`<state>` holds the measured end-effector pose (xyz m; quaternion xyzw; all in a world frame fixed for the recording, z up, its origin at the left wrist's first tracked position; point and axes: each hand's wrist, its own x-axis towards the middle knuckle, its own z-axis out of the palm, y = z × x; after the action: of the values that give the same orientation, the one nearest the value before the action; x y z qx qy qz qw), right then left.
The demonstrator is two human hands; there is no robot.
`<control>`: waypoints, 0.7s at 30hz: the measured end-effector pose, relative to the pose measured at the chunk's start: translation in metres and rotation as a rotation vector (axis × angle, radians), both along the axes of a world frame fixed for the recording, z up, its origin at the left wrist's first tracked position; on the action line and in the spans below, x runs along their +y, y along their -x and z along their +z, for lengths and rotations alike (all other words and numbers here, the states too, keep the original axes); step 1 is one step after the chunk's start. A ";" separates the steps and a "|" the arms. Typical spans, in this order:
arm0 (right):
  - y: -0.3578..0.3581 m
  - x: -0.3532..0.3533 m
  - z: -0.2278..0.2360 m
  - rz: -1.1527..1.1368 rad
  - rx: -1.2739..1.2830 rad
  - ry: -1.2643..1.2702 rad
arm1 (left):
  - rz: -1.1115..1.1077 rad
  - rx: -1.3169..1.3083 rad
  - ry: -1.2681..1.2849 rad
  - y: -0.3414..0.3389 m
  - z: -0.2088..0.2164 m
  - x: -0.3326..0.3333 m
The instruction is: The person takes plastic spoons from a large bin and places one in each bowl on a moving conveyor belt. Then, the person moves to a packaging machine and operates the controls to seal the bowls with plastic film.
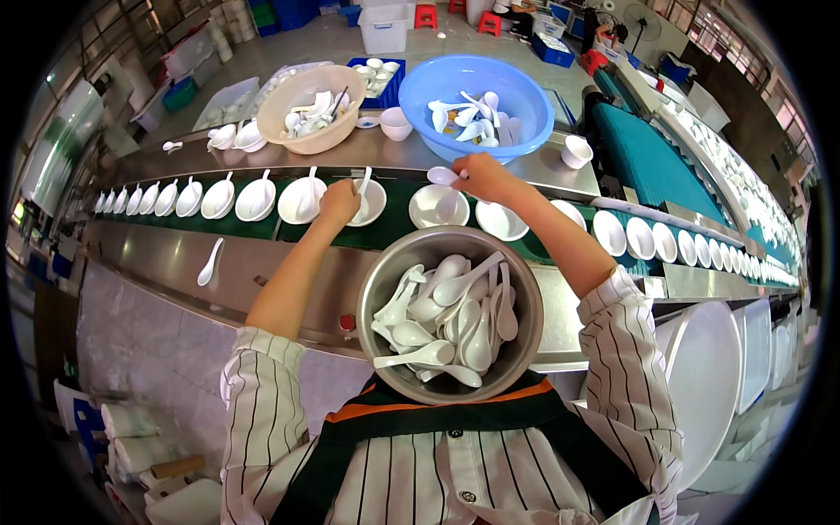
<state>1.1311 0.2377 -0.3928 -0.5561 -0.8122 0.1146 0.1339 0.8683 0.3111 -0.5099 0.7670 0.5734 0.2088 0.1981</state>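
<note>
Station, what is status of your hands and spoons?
Right hand holding spoon near bowl. Left hand at another bowl, grip unclear. Metal basin of spoons in front. Nothing visibly blocking hands.

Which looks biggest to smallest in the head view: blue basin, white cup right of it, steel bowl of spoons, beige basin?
1. Steel bowl
2. Blue basin
3. Beige basin
4. White cup

The steel bowl sits nearest the camera, so its true size against the blue basin is unsure.

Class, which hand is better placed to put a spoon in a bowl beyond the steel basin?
Likely the right hand: it holds a spoon by one bowl; the left hand is at a bowl farther left.
</note>
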 end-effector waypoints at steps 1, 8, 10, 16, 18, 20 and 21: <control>-0.003 0.001 0.005 -0.013 0.015 -0.052 | 0.071 0.059 -0.085 0.001 -0.002 0.000; -0.019 0.007 0.028 -0.011 -0.071 -0.015 | -0.162 -0.145 -0.216 -0.025 0.021 -0.022; -0.020 0.005 0.012 0.028 -0.097 0.057 | -0.300 -0.235 -0.128 -0.039 0.024 -0.027; -0.032 -0.011 0.026 -0.053 -0.100 -0.082 | -0.458 -0.316 -0.230 -0.056 0.055 -0.058; -0.047 -0.015 0.017 -0.081 -0.271 -0.078 | -0.518 -0.260 -0.162 -0.064 0.083 -0.081; -0.068 -0.016 -0.010 -0.110 -0.622 -0.070 | -0.636 -0.160 -0.073 -0.076 0.104 -0.111; -0.086 -0.016 -0.034 0.029 -0.737 -0.145 | -0.715 -0.111 0.005 -0.083 0.110 -0.127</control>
<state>1.2173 0.2217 -0.4268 -0.5375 -0.8197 -0.1493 -0.1298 0.9510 0.1842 -0.4003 0.9061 0.2580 0.1660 0.2912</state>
